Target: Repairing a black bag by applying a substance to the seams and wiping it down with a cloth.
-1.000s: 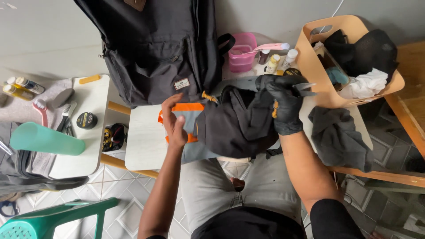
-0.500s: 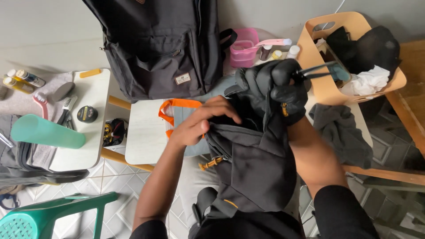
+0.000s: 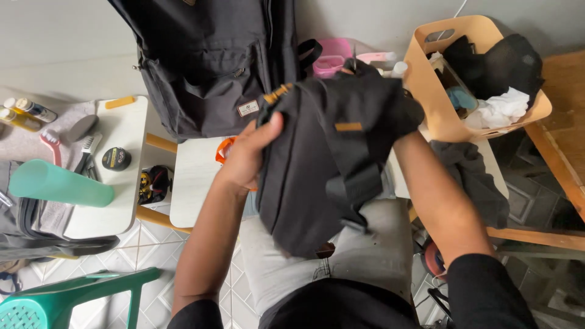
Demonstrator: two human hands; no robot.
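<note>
On the far left, a teal cup [image 3: 58, 184] lies on the white table [image 3: 122, 131]. My left hand [image 3: 250, 155] clamps the small black bag [image 3: 323, 164], held up over my lap w/ thumb on top. Right hand's buried in the fabric, can't tell its fingers. Beige basket [image 3: 426, 91] sits at right.

single head view, steeply down, close over lap and table [image 3: 189, 183]
</note>
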